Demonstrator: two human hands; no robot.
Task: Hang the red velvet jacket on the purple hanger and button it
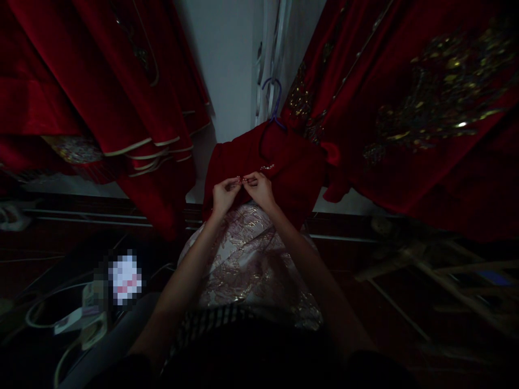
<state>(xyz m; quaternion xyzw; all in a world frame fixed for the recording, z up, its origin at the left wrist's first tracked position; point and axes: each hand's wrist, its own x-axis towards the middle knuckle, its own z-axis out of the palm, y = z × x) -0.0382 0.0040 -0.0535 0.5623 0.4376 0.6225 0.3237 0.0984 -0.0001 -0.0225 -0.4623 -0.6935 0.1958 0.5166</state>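
Observation:
A dark red garment (292, 167) hangs from a blue hanger (275, 100) right in front of me. My left hand (225, 194) and my right hand (259, 189) meet at its lower edge, fingers pinched together on a small shiny fastening on the red cloth. Below my hands lies a pale pink fabric with gold embroidery (243, 259), spread over a rounded surface between my forearms.
Red garments with cream trim (133, 108) hang at the left, red ones with gold embroidery (438, 97) at the right. A white wall (227, 65) shows between them. Cables and a white device (81, 319) lie at lower left, wooden slats (446, 270) at right.

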